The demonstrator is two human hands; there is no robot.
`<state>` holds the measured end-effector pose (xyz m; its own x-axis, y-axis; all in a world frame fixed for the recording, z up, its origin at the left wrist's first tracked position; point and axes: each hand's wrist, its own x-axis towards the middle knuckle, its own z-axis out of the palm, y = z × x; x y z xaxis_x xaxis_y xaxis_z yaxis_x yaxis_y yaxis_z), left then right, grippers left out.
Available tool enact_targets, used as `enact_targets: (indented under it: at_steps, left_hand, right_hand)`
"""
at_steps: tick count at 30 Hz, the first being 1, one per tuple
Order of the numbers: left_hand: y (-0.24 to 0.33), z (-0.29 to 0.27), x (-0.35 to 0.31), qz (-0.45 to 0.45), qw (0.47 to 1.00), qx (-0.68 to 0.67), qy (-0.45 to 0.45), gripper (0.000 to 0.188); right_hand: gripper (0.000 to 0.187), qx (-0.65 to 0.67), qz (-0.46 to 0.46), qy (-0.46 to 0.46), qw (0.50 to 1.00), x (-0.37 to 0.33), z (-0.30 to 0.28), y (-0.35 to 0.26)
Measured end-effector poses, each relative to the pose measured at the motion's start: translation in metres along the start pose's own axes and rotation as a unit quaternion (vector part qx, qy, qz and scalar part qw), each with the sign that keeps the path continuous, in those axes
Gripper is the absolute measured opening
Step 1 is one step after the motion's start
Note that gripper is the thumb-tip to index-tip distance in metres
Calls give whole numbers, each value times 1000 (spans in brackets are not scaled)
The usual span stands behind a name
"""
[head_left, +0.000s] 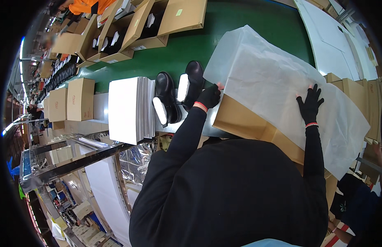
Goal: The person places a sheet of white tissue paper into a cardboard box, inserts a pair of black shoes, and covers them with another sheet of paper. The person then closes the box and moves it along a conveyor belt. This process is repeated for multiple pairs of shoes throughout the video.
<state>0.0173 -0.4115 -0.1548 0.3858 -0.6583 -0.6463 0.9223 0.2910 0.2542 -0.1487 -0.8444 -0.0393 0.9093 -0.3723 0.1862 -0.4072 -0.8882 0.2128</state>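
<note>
A large sheet of white tissue paper [261, 68] lies over an open brown cardboard box [244, 117] in front of me, its edges hanging past the box. My right hand [310, 103], in a black glove with bare fingertips, rests spread and flat on the sheet. At the paper's left edge, my left hand [209, 97], gloved the same way, has its fingers curled, with the fingertips pinching that edge. Just left of this hand stand two black shoes, a left one [166, 94] and a right one [194, 76], each with white paper stuffing in its opening.
A stack of white sheets [125, 109] sits left of the shoes. Closed brown boxes [80, 100] stand farther left. Open shoeboxes [145, 41] line the far side of the green table [232, 16]. Brown boxes [355, 92] and another person's dark sleeve [362, 201] are at the right.
</note>
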Motion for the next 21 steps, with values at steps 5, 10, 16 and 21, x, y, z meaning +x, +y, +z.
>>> enact_targets:
  at_steps: [5,10,16,21]
  left_hand:
    - [-30,-17,-32,254,814,521,30,24]
    - [-35,13,-84,263,786,512,224,26]
    - [1,132,-57,506,423,726,195,29]
    - [-13,135,-65,411,394,790,228,28]
  right_hand:
    - [86,3,21,-61,998,-24,4,17]
    - [88,48,9,-73,996,-39,-19,28]
    - [85,83,-26,2,996,-23,-24,7]
    - [83,69,-30,-76,994,-44,-27,-4]
